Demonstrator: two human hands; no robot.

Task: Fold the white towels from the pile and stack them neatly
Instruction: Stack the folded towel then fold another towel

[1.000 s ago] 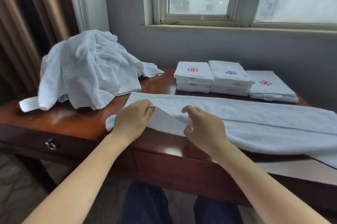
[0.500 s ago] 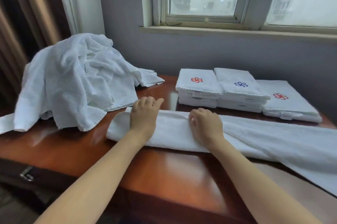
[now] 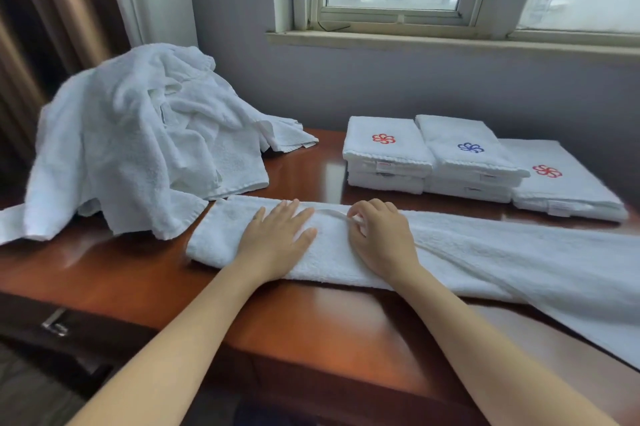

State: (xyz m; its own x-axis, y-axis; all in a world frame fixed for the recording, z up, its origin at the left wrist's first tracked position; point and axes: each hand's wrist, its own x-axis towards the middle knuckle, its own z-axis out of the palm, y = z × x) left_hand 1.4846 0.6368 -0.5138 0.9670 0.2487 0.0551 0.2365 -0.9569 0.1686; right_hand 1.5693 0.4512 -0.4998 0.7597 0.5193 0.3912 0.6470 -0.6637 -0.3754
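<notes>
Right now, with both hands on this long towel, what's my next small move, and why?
Probably slide the right hand rightward along the long towel, smoothing the fold: the left hand presses its left end flat, while the right part lies loose and hangs off the table.

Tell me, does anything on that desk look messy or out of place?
Mildly. The long towel being folded lies askew: its right end slips off the table at the front edge and hangs down. The pile on the left is a rumpled heap, yet to be folded. The three folded stacks look tidy.
</notes>
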